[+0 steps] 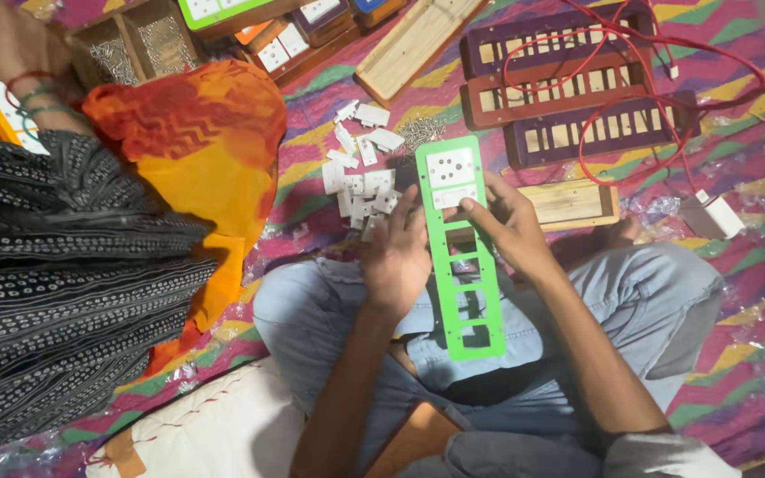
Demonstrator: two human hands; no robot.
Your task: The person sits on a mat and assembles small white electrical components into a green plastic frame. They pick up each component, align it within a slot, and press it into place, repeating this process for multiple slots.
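Note:
A long green plastic panel [466, 292] with several rectangular cut-outs rests over my lap. Two white socket modules [450, 168] sit in its top openings. My left hand [397, 252] grips the panel's left edge. On the right side, my right hand [505, 223] holds the panel and its fingers press a white module into the second opening. A pile of loose white socket modules [360, 181] lies on the mat just beyond my left hand.
Purple and brown slotted frames [568, 88] with red wires [630, 53] lie at the far right. Wooden boxes [568, 204] sit behind the panel. Another person in an orange and black garment [179, 150] sits at left beside trays of screws [139, 44]. A white cushion [223, 434] lies near my knee.

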